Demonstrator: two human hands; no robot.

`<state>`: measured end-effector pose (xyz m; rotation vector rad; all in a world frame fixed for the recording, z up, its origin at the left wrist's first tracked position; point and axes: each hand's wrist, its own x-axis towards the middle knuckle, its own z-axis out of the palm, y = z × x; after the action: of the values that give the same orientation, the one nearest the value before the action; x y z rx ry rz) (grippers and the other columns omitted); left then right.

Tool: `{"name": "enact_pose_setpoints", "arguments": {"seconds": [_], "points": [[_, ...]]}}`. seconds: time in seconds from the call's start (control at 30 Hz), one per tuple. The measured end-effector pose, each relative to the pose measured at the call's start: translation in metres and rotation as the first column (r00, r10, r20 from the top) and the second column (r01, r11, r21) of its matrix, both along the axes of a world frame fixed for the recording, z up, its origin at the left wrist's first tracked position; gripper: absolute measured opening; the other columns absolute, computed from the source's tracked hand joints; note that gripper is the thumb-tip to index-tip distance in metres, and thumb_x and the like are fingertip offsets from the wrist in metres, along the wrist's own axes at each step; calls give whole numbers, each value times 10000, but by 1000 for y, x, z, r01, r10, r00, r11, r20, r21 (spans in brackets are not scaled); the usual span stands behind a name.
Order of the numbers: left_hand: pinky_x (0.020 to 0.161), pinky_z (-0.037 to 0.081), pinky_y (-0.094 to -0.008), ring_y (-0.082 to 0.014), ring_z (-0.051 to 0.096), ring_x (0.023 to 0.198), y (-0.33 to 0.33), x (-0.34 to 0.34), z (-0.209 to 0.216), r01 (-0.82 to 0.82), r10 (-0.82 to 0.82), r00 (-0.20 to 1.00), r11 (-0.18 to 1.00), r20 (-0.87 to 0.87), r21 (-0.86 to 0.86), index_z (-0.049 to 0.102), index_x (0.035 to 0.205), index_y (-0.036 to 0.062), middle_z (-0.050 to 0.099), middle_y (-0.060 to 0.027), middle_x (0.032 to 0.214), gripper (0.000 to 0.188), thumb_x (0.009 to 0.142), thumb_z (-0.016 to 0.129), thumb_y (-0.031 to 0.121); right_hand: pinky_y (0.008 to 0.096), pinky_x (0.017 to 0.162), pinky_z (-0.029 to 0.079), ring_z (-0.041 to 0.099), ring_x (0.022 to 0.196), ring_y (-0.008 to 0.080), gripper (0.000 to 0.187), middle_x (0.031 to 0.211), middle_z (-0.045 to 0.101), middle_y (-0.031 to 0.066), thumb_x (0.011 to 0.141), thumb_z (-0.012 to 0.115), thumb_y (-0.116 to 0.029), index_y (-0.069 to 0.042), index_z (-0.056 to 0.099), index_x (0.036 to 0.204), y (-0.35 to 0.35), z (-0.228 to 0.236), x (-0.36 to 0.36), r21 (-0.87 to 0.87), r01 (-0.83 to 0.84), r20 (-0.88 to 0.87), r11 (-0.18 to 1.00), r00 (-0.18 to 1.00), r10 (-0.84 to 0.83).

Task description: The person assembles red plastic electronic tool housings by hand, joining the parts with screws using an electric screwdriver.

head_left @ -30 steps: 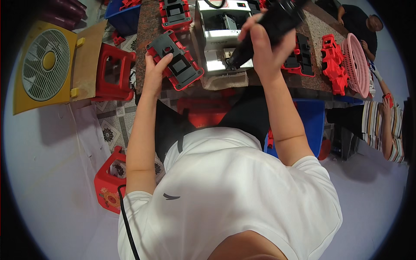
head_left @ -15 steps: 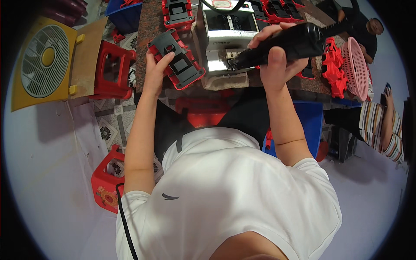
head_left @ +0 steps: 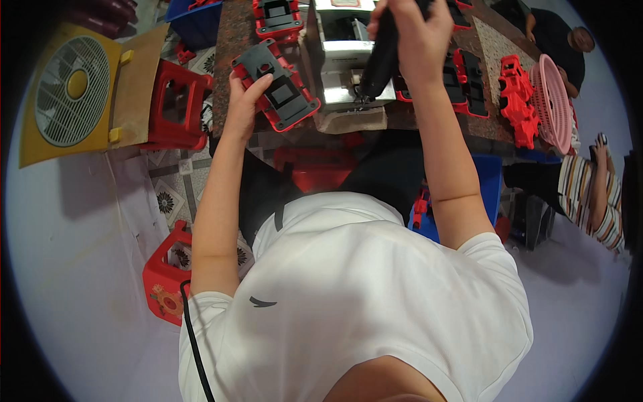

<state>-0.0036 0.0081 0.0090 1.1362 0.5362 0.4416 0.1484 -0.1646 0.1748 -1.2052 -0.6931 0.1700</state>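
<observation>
My left hand [head_left: 244, 106] grips the left edge of a red-and-black rectangular plastic housing [head_left: 289, 104], thumb on its upper face. The housing is tilted, held up at the table's near edge. My right hand [head_left: 422, 50] is wrapped round a black electric screwdriver [head_left: 383, 57], whose body stands steeply with the tip pointing down. That tip is at the front outlet of a silvery box-shaped screw feeder [head_left: 348, 59]; whether a screw sits on it is too small to tell.
More red-and-black housings [head_left: 278, 19] lie left of the feeder, others [head_left: 471, 84] to its right. Red plastic parts [head_left: 517, 100] and a pink basket [head_left: 552, 104] stand at the table's right end. A yellow fan [head_left: 75, 86] and red stools [head_left: 167, 291] are at left. Two people are at right.
My right hand has swung the screwdriver from nearly level to steep, its tip staying by the feeder's outlet. The housing in my left hand has barely shifted.
</observation>
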Motion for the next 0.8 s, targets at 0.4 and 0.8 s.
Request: {"name": "enact_pose_setpoints", "arguments": {"seconds": [0.4, 0.8], "points": [[938, 457, -339, -194, 550, 1081, 0, 2, -7, -4, 3, 999, 999, 39, 33, 356, 1250, 27, 534, -116, 1181, 573, 815, 704, 163, 330, 565, 538, 612, 621, 208, 473, 781, 601, 157, 915, 615, -334, 33, 438, 1155, 11, -28, -41, 216, -154, 339, 964, 938, 73], [944, 451, -342, -199, 547, 1090, -1, 2, -3, -14, 10, 998, 998, 67, 56, 338, 1261, 15, 536, -122, 1185, 623, 797, 723, 173, 273, 566, 461, 557, 631, 146, 262, 798, 565, 96, 860, 664, -40, 19, 490, 1047, 62, -45, -22, 266, -744, 748, 612, 560, 356]]}}
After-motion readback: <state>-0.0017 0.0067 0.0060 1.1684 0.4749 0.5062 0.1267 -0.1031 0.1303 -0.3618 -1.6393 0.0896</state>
